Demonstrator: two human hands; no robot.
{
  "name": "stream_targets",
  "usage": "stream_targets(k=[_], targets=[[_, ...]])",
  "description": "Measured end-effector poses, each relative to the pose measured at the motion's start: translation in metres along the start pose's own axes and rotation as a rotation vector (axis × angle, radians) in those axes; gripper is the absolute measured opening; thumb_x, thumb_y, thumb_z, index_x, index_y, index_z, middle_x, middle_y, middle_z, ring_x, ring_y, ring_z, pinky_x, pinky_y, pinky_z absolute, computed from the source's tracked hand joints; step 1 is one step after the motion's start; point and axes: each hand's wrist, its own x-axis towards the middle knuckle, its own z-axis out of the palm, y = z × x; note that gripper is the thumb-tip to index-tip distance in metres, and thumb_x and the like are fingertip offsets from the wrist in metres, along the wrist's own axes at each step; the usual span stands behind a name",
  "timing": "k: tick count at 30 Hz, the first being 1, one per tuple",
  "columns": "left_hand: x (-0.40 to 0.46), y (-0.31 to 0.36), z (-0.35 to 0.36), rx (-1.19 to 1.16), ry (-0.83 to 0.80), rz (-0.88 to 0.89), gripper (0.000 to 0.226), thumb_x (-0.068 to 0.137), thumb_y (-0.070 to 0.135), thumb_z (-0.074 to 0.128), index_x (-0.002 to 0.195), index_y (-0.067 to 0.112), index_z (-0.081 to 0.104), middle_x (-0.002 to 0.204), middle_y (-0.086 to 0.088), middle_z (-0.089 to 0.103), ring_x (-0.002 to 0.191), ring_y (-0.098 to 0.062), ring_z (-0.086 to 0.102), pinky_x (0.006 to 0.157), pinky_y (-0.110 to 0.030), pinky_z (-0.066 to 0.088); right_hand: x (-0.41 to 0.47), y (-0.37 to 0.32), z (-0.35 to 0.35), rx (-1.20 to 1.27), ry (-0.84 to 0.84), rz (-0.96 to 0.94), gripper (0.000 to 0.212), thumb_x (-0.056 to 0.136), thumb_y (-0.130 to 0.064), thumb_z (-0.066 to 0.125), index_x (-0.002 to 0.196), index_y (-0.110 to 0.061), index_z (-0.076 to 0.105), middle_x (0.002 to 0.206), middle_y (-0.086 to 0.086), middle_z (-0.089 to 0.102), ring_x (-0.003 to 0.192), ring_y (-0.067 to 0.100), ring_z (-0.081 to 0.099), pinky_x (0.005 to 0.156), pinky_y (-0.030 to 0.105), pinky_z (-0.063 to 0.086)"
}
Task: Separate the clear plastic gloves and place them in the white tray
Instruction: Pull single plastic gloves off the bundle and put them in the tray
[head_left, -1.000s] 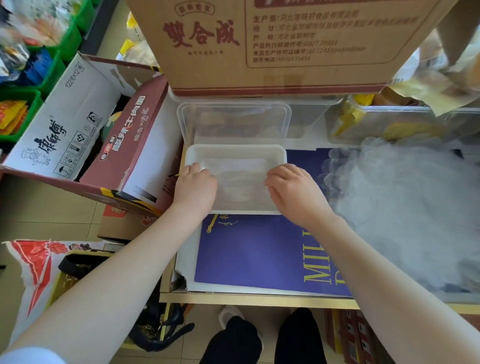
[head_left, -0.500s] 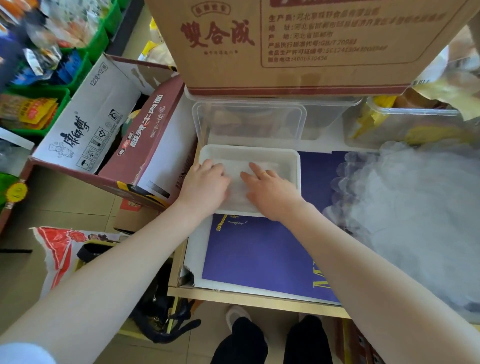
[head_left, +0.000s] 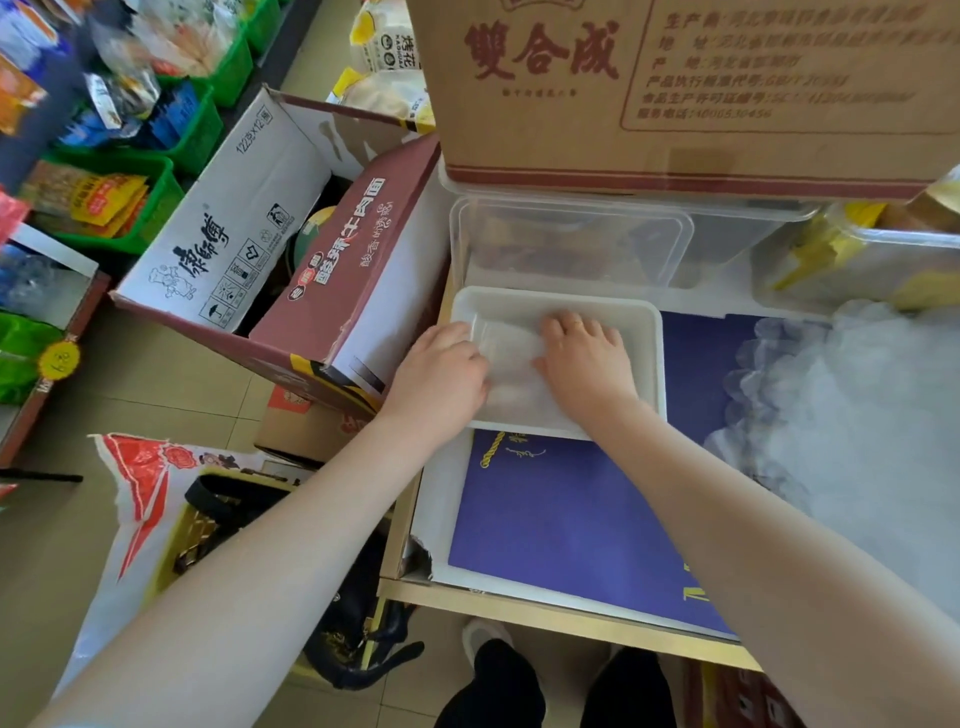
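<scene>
The white tray (head_left: 647, 332) lies on the table ahead of me, with folded clear plastic gloves (head_left: 506, 358) inside it. My left hand (head_left: 441, 371) rests at the tray's left edge, fingers curled on the gloves' left side. My right hand (head_left: 584, 358) lies flat in the tray, palm down, pressing on the gloves. A large hazy heap of clear plastic gloves (head_left: 857, 415) sits on the table to the right, apart from both hands.
A blue folder (head_left: 561, 519) covers the table under the tray. Clear plastic containers (head_left: 571, 244) stand behind the tray under a big brown carton (head_left: 675, 88). An open noodle carton (head_left: 291, 260) leans at the left. Bags lie on the floor below.
My right hand has moved left from the tray's right edge onto the gloves in the tray. My left hand has stayed at the tray's left edge. My head has turned slightly left.
</scene>
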Motion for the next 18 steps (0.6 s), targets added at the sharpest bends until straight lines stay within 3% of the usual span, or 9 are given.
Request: stream_targets(k=[4,6,9,12,15,18], targets=[[0.004,-0.001,0.001,-0.024,-0.034,0.026,0.015,0.058,0.021,0.063,0.056,0.006,0.068,0.056,-0.004,0.064,0.086,-0.032,0.069,0.085,-0.053,0.049,0.013,-0.007,0.003,0.101,-0.013,0.145,0.038,0.092,-0.038,0.049,0.116,-0.009,0.050,0.121,0.011,0.055,0.118,0.031,0.040,0.093,0.038,0.029],[-0.001,-0.002,0.006,-0.106,0.004,0.024,0.015,0.061,0.018,0.064,0.062,0.004,0.068,0.061,-0.008,0.066,0.087,-0.036,0.068,0.090,-0.050,0.048,0.016,-0.005,-0.002,0.238,-0.058,0.125,0.025,0.088,-0.032,0.054,0.102,-0.013,0.061,0.116,0.012,0.056,0.117,0.032,0.042,0.091,0.035,0.033],[-0.006,0.003,0.003,-0.381,0.099,-0.092,0.041,0.079,0.027,0.050,0.103,-0.004,0.063,0.106,-0.019,0.064,0.105,-0.039,0.058,0.101,-0.041,0.038,0.010,0.002,-0.022,0.433,-0.082,-0.010,0.008,0.087,-0.023,0.059,0.087,-0.015,0.056,0.101,0.012,0.058,0.106,0.029,0.050,0.078,0.028,0.035],[-0.007,0.016,-0.017,-0.645,0.224,-0.266,0.063,0.088,0.037,0.042,0.137,-0.001,0.036,0.143,-0.017,0.038,0.131,-0.029,0.034,0.111,-0.034,0.022,-0.005,0.015,-0.051,0.602,-0.010,-0.126,0.016,0.089,-0.017,0.059,0.082,-0.020,0.045,0.081,0.002,0.056,0.076,0.023,0.051,0.063,0.024,0.034],[0.001,0.026,-0.033,-0.885,0.287,-0.326,0.050,0.095,0.024,0.051,0.139,0.006,0.036,0.138,-0.003,0.042,0.126,-0.008,0.036,0.102,-0.012,0.022,-0.017,0.023,-0.073,0.686,0.045,-0.205,0.030,0.088,-0.016,0.061,0.075,-0.031,0.039,0.068,-0.006,0.051,0.062,0.010,0.044,0.063,0.027,0.037],[0.011,0.027,-0.038,-1.132,0.284,-0.381,0.025,0.094,0.015,0.053,0.119,0.017,0.055,0.112,0.008,0.058,0.102,-0.001,0.053,0.089,-0.009,0.036,-0.020,0.024,-0.081,0.733,0.028,-0.253,0.031,0.087,-0.013,0.062,0.078,-0.032,0.040,0.062,-0.009,0.051,0.057,0.006,0.041,0.060,0.021,0.036]])
